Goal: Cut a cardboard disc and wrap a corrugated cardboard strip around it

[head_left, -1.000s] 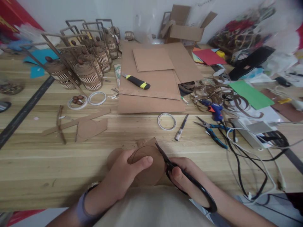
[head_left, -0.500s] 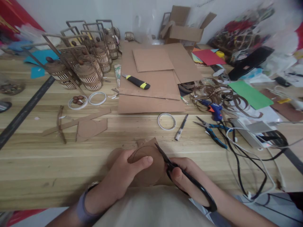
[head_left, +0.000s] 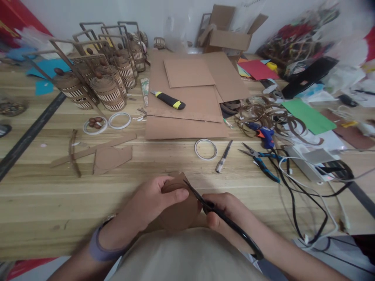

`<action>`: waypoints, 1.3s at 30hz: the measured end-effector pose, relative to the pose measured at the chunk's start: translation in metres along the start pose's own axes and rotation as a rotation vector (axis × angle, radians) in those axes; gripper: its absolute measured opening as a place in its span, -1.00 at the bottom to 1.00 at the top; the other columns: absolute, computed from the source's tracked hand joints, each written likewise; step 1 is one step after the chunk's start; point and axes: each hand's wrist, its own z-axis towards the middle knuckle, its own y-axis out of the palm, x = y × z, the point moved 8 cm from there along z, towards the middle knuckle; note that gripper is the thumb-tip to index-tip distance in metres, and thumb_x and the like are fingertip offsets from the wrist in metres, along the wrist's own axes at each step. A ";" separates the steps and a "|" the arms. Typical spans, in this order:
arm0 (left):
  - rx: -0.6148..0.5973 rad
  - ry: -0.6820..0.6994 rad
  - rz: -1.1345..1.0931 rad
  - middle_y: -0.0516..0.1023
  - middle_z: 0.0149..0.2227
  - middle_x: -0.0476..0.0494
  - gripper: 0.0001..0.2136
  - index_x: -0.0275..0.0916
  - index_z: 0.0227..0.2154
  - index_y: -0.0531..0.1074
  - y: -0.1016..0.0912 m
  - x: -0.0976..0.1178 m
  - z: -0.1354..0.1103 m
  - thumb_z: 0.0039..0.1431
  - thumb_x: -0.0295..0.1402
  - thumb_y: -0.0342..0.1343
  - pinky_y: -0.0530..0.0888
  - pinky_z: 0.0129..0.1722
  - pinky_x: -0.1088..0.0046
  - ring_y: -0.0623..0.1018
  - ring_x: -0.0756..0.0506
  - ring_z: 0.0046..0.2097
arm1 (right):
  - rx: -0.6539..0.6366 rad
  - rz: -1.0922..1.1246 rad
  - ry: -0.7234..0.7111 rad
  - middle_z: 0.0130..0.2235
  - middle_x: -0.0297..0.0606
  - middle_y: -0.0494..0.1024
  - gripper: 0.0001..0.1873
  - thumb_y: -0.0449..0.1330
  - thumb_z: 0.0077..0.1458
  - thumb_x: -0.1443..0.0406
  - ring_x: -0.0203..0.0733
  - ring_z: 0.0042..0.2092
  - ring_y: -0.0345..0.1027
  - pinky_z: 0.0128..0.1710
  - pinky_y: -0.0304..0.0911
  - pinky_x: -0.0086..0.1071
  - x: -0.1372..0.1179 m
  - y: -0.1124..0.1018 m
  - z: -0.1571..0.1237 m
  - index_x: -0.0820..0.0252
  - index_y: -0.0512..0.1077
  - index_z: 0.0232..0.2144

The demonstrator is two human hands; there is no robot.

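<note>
Right hand (head_left: 234,208) grips scissors (head_left: 231,223) slanting away-left, tips further left than before; left hand (head_left: 152,203) pinches card (head_left: 178,214), fingers apparently beneath.

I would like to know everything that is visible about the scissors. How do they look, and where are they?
The scissors have glossy black handles, perhaps plastic, and slim, dark blades that look like metal. The right hand grips the handles, partly hiding them. They lie slantwise above the wooden table, blades pointing forward and to the left, at the right edge of the brown cardboard piece in the left hand. How far the blades are open cannot be told.
</note>
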 end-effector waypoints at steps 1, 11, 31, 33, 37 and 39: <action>0.006 0.004 -0.002 0.66 -0.18 -0.18 -0.60 -0.27 -0.18 0.59 0.001 -0.001 0.000 0.00 -0.08 0.31 0.45 -0.16 0.33 0.59 -0.24 -0.13 | 0.006 -0.005 -0.015 -0.50 -0.39 0.19 -0.17 -0.15 0.01 -0.44 -0.32 -0.45 0.00 -0.48 0.02 -0.44 -0.001 -0.001 0.000 0.20 0.28 -0.52; 0.053 -0.056 -0.076 0.64 -0.33 -0.12 -0.65 -0.28 -0.28 0.59 0.003 -0.005 -0.001 -0.05 -0.12 0.31 0.39 -0.35 0.43 0.54 -0.11 -0.35 | -0.028 -0.003 -0.114 -0.48 -0.40 0.27 -0.23 -0.18 0.07 -0.40 -0.33 -0.46 0.01 -0.49 0.01 -0.44 0.000 0.001 -0.001 0.16 0.24 -0.47; 0.058 -0.088 -0.058 0.61 -0.39 -0.06 -0.67 -0.25 -0.36 0.56 0.006 -0.009 -0.003 -0.08 -0.09 0.30 0.38 -0.37 0.43 0.53 -0.10 -0.38 | -0.049 -0.005 -0.101 -0.48 -0.40 0.25 -0.22 -0.18 0.09 -0.39 -0.32 -0.46 -0.03 -0.47 0.03 -0.42 0.000 0.003 -0.004 0.16 0.28 -0.45; 0.062 -0.092 -0.045 0.62 -0.37 -0.07 -0.67 -0.25 -0.35 0.56 0.006 -0.009 -0.003 -0.07 -0.09 0.30 0.39 -0.36 0.42 0.53 -0.11 -0.36 | -0.048 0.001 -0.107 -0.48 -0.40 0.25 -0.24 -0.17 0.11 -0.38 -0.33 -0.46 -0.03 -0.48 0.02 -0.43 -0.003 0.002 -0.004 0.16 0.27 -0.45; 0.075 -0.083 -0.006 0.62 -0.36 -0.08 -0.67 -0.25 -0.32 0.56 0.005 -0.008 -0.002 -0.06 -0.09 0.29 0.39 -0.35 0.41 0.54 -0.12 -0.34 | -0.076 0.048 -0.102 -0.44 -0.36 0.32 -0.20 -0.17 0.11 -0.37 -0.31 -0.43 0.05 -0.47 0.03 -0.43 -0.006 0.004 -0.003 0.22 0.36 -0.36; 0.080 -0.085 0.022 0.62 -0.35 -0.09 -0.66 -0.25 -0.33 0.55 0.004 -0.008 -0.002 -0.06 -0.08 0.28 0.39 -0.35 0.41 0.54 -0.14 -0.33 | -0.083 0.065 -0.106 -0.42 -0.35 0.34 -0.20 -0.16 0.13 -0.36 -0.31 -0.42 0.07 -0.46 0.04 -0.44 -0.007 0.004 -0.003 0.23 0.38 -0.34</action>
